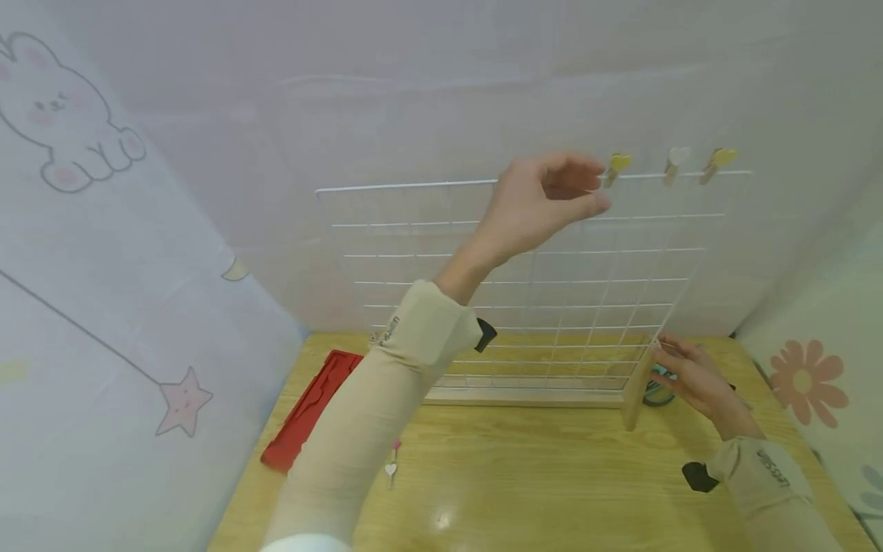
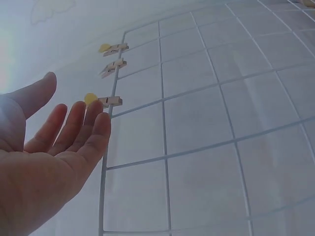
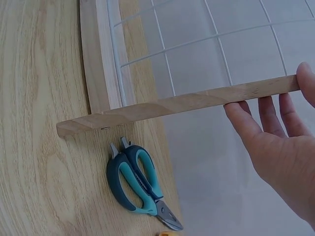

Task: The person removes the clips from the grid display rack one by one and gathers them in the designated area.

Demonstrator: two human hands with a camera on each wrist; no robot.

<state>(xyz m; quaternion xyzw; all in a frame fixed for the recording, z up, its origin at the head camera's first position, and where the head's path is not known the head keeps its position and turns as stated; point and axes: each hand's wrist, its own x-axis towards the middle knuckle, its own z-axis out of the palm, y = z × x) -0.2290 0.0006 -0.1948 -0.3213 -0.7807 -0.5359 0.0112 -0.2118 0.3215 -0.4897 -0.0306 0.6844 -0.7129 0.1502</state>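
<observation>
three heart-topped clips [image 1: 679,157] seated along the top edge of the wire grid [image 2: 235,140]; two perhaps remain.
the left hand [image 1: 531,198], fingers extended and nothing held, is just beside the nearest clip [image 1: 619,163], contact unclear from where i stand; the right hand [image 1: 693,377] pinches the wooden upright [image 3: 172,105]. two loose clips [image 1: 391,469] lie on the tabletop [image 1: 524,475]. the left sleeve [image 1: 386,399] hides part of the red tray [image 1: 300,420] and the grid's lower left corner.
</observation>
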